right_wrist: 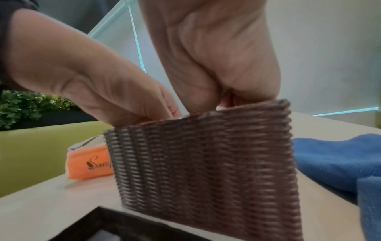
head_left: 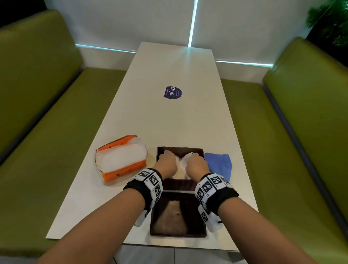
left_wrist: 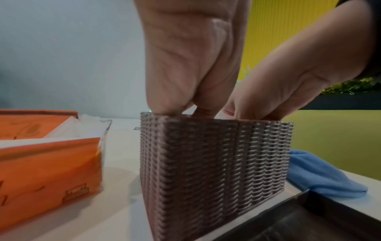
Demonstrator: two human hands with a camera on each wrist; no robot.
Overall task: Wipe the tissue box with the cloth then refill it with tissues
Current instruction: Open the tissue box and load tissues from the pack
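The brown woven tissue box [head_left: 199,150] stands open on the white table [head_left: 188,113]. Both hands reach down into it. My left hand [head_left: 167,161] and right hand [head_left: 194,161] have their fingers bent round a wad of white tissues [head_left: 182,166] inside the box. In the left wrist view the left hand [left_wrist: 185,65] dips behind the box [left_wrist: 206,171] wall, which hides its fingertips. In the right wrist view the right hand [right_wrist: 216,57] goes in over the box [right_wrist: 206,163] rim. The blue cloth [head_left: 219,163] lies just right of the box, untouched.
An opened orange tissue pack [head_left: 120,159] with white tissues lies left of the box. The box's brown lid [head_left: 177,213] lies upside down near the table's front edge, under my wrists. Green benches [head_left: 41,122] flank the table. A purple sticker [head_left: 172,92] sits mid-table.
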